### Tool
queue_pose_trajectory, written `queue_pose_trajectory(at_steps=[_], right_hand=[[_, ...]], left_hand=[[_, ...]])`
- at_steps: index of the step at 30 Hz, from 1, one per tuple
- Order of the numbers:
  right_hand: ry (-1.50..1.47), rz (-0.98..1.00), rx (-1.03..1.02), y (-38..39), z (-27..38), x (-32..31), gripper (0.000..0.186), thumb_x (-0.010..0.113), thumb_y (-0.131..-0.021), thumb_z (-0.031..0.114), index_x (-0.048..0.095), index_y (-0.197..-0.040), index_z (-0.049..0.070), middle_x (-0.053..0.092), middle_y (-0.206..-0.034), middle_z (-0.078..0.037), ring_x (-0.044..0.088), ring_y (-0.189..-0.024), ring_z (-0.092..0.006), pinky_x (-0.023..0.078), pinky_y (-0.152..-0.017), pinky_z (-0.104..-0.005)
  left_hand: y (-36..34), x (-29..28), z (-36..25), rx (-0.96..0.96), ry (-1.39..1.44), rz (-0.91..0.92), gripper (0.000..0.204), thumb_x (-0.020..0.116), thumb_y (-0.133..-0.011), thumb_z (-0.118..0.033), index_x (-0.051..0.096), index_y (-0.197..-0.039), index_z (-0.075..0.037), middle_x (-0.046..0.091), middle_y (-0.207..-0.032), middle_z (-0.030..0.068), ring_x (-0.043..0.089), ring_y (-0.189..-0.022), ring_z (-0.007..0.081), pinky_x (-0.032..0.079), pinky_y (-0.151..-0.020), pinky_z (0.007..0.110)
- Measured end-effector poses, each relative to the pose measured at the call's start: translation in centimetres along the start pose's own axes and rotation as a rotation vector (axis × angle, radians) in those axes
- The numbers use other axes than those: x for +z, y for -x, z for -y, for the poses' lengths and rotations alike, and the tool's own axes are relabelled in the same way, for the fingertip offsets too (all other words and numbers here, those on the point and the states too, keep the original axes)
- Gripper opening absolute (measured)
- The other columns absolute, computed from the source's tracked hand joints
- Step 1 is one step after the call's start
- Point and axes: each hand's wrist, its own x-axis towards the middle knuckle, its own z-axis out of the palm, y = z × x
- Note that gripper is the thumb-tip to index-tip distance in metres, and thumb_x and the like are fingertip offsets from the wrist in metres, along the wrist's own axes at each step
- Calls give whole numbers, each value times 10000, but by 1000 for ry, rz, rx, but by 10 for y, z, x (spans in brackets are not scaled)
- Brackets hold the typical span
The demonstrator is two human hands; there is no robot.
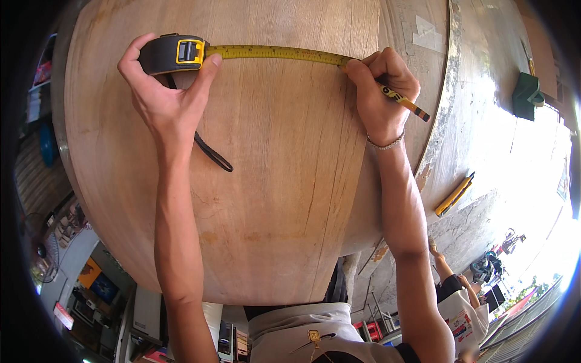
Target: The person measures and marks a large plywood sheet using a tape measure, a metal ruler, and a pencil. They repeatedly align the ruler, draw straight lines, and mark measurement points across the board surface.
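Note:
My left hand (pixel 163 109) grips a black-and-yellow tape measure (pixel 158 55) at the upper left of a plywood sheet (pixel 272 163). Its yellow blade (pixel 272 52) runs out to the right, lying across the wood. A black wrist strap (pixel 213 153) hangs from the case onto the sheet. At the sheet's right side, my right hand (pixel 387 91) is closed around a yellow-and-black pencil (pixel 413 109). Its thumb and fingertips meet at the far end of the blade, and they hide both the blade's tip and the pencil's point.
Right of the sheet, a yellow utility knife (pixel 455 195) lies on a worn, paint-stained surface. A dark green object (pixel 528 97) stands farther right. Another person (pixel 466 302) is at the lower right, beyond my right arm. A fan (pixel 45 251) stands at the lower left.

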Motion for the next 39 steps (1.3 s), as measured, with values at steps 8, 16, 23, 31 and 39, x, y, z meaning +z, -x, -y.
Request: queue_pose_trajectory(at_steps=[8,16,23,31,39], right_hand=[[-4,14,21,0,3,-1,275,656,-726,-27,418,-601,30,501,-521,-23,441,-493,-63,383,-472,-249],[-23,30,21,0,2,-2,271,662,-736,-22,429,-608,32,512,-529,-22,449,-504,-63,391,-480,-252],[-15,23,28,0,2,-1,254,664,-739,-16,449,-611,25,535,-537,-27,464,-505,-67,403,-487,-256],[-26,37,16,0,2,-1,248,662,-737,-21,453,-612,25,548,-549,-28,473,-512,-63,405,-493,-252],[-198,-106,37,3,2,-2,263,649,-914,123,543,-693,28,571,-572,-17,495,-511,-60,395,-481,-229]], left_hand=[[0,0,3,-4,44,-3,767,860,-720,-54,344,-1286,-28,518,-1126,127,585,-985,180,512,-898,309],[-1,1,4,29,48,-38,764,873,-696,-92,375,-1272,-24,550,-1061,118,607,-893,169,525,-794,293],[0,0,-2,-25,19,4,763,864,-713,-59,356,-1281,-30,529,-1109,120,590,-960,168,513,-859,294],[-1,-2,2,4,-16,-6,761,866,-714,-68,360,-1281,-30,551,-1089,118,593,-951,166,514,-858,291],[0,1,8,45,14,-72,758,891,-659,-160,416,-1235,-30,611,-996,121,627,-838,199,525,-771,326]])
